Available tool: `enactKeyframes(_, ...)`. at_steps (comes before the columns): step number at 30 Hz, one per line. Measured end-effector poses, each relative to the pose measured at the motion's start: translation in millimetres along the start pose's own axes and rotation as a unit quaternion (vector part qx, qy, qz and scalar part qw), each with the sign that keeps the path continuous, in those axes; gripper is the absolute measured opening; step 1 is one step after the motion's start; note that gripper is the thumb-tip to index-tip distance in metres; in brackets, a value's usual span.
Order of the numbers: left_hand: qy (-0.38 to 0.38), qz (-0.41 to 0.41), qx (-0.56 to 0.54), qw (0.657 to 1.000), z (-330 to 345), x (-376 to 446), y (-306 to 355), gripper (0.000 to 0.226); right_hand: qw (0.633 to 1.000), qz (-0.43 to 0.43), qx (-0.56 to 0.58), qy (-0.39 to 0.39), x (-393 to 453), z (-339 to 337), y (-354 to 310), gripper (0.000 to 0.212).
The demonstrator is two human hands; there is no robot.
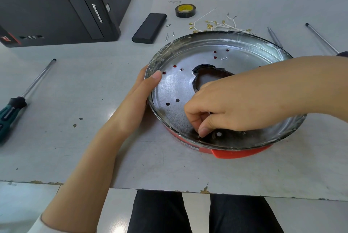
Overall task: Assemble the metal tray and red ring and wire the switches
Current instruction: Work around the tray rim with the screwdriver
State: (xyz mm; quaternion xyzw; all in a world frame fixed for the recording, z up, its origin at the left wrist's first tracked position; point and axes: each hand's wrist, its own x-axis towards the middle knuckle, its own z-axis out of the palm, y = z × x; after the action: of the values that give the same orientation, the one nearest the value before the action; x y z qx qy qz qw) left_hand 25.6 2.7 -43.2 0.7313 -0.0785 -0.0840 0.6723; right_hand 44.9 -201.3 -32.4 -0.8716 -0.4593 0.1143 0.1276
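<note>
Two bare hands were at work on a round, shallow metal tray (pixel 188 86) pierced with small holes and a large ragged central opening, seated on a red plastic ring (pixel 239 153) whose edge showed under the tray's near rim. The assembly lay on a grey table (pixel 131 157), right of centre and near the front edge.

The right hand (pixel 235 104) reached in from the right, fingers curled down, thumb and forefinger pinched together at the tray floor near the front wall — whatever they held was too small to make out. The left hand (pixel 143 86) gripped the tray's left rim, thumb hooked over the inside, fingers hidden outside the wall.

At the left lay a green-and-black-handled screwdriver (pixel 22 97). Behind the tray, from left to right: three small screws (pixel 169 35), a flat black rectangular case (pixel 149 28), a scatter of white wires with brass terminals (pixel 214 24), and two slim metal shafts (pixel 275 38) — their handles out of sight. A roll of black tape with a yellow core (pixel 185 11) stood further back. A black Lenovo computer case (pixel 56 5) lay on its side at the far left.
</note>
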Motion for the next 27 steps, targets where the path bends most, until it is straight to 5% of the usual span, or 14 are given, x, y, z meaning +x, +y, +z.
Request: enactKeyframes(27, -0.006, 0.004, -0.010, 1.000, 1, 0, 1, 0.051, 0.995, 0.040, 0.055, -0.073, 2, -26, -17, 0.018)
